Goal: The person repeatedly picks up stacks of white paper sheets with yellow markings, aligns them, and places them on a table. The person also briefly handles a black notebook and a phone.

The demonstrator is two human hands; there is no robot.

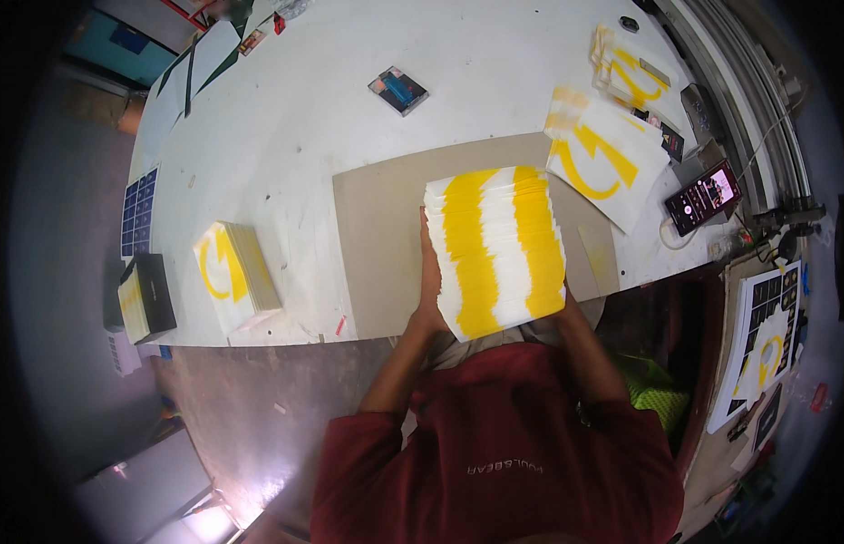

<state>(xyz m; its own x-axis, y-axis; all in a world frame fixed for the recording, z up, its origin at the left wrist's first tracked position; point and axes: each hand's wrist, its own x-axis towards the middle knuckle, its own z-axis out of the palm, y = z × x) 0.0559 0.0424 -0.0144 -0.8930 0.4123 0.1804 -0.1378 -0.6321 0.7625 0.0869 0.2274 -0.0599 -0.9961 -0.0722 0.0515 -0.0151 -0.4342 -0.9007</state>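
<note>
Left hand (429,295), right hand (571,306): grip wide, holding stack (496,254) by both sides, at counter (286,127) near edge. Room left, toward pile (238,276).

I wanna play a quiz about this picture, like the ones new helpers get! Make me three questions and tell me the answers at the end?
1. Pick one: which colours show on the big stack of papers being held?
A) red and blue
B) yellow and white
C) green and black

2. Fill the gap: in the picture, the phone with the lit screen lies to the ____ of the big stack.

3. True or false: only one hand is on the big stack.

Key
1: B, yellow and white.
2: right.
3: False. The left hand and the right hand hold it from its two sides.
</note>
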